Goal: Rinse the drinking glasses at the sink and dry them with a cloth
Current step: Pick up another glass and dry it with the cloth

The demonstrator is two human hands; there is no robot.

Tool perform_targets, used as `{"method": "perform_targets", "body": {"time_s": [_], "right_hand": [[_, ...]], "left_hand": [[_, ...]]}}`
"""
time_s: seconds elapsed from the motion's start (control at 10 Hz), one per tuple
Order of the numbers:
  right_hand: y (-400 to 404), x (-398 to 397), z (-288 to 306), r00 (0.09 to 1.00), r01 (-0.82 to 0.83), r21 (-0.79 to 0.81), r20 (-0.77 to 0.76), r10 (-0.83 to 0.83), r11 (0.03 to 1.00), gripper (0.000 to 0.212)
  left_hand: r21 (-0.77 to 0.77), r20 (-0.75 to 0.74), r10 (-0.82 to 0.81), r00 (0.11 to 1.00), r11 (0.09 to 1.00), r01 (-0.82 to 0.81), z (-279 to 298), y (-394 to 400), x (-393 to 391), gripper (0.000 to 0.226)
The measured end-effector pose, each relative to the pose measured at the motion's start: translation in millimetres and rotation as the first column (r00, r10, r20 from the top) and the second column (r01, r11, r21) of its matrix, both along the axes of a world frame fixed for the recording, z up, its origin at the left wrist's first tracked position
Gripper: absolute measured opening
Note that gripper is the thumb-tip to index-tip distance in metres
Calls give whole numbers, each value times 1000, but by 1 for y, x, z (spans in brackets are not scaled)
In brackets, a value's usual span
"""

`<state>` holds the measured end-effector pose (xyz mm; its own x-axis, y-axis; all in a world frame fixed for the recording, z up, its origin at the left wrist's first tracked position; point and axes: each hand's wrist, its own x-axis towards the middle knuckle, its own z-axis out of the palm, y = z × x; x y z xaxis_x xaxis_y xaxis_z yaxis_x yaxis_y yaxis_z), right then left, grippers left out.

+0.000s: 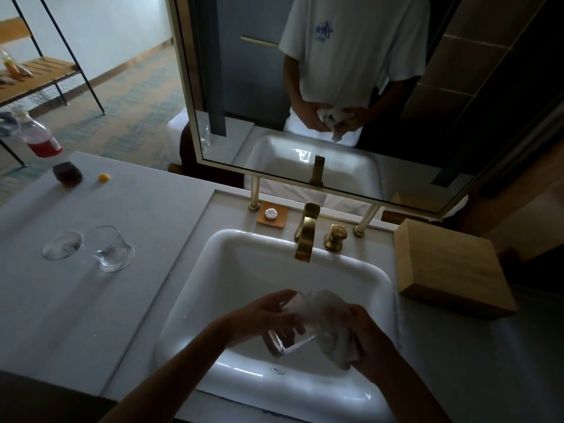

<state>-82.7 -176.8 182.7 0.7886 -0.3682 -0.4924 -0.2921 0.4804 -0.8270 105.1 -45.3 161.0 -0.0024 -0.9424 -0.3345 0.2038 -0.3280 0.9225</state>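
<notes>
Over the white sink [195,288] my left hand [268,315] grips a clear drinking glass [287,340], tilted with its base toward me. My right hand [366,337] holds a white cloth [329,325] bunched against the glass's side and mouth. A second clear glass [111,248] stands upright on the grey counter [91,300] to the left of the sink. Beside it lies a round clear glass lid or coaster [62,245]. No water runs from the brass faucet [306,236].
A brass tap handle [335,236] and a soap dish [272,215] sit behind the basin. A wooden box [451,270] stands at the right. Far left on the counter are a bottle of red liquid [39,135], a dark cup [67,174] and a small yellow object [104,178]. A mirror [335,87] hangs above.
</notes>
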Motion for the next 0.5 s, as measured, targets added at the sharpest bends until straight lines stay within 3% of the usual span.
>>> {"method": "perform_targets", "body": {"time_s": [0.1, 0.2, 0.3, 0.4, 0.5], "right_hand": [[-1, -6, 3, 984, 141, -290, -68, -168, 947, 18], [21, -4, 8, 970, 109, -575, -118, -214, 811, 32], [47, 0, 0, 966, -94, -806, -217, -144, 585, 45], [70, 11, -16, 984, -98, -958, -134, -119, 270, 64], [87, 29, -18, 989, 83, -929, 33, -143, 361, 64]], "left_hand": [[15, -221, 280, 934, 959, -284, -11, 4, -10, 44], [44, -327, 466, 822, 877, -479, -17, 0, -22, 58], [59, -329, 556, 764, 819, -570, -17, -10, -33, 60], [24, -328, 542, 774, 823, -567, -16, -16, -41, 51], [-8, -311, 512, 801, 841, -541, -13, -17, -46, 48]]}}
